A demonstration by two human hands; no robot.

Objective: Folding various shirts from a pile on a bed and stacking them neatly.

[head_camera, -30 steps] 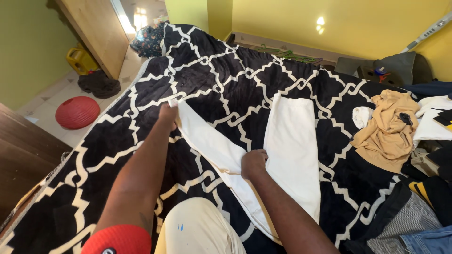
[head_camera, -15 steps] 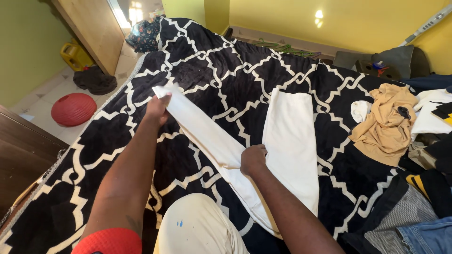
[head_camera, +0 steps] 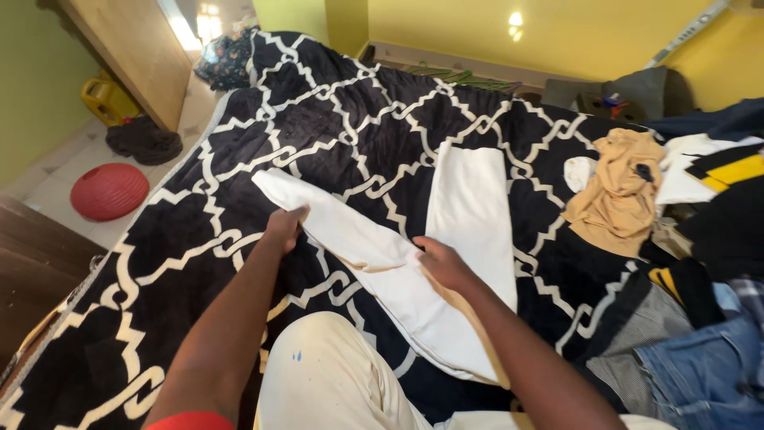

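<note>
White trousers (head_camera: 446, 239) lay spread on the patterned bed (head_camera: 318, 119). Left hand (head_camera: 284, 227) pinched the left leg, not yet folded; right hand (head_camera: 442, 263) pressed flat, fingers open, at the crotch

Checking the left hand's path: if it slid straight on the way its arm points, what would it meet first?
Likely the white trouser leg that the left hand grips, then the black-and-white blanket.

One pair of white cloth trousers (head_camera: 469, 207) lay on one bed covered by a black blanket with white lattice pattern (head_camera: 342, 103). Two hands, left (head_camera: 284, 228) and right (head_camera: 443, 264), touched it. One tan crumpled garment (head_camera: 621, 191) sat near the right edge, and one red round cushion (head_camera: 109, 191) and one yellow plastic can (head_camera: 103, 97) sat on the floor.
</note>
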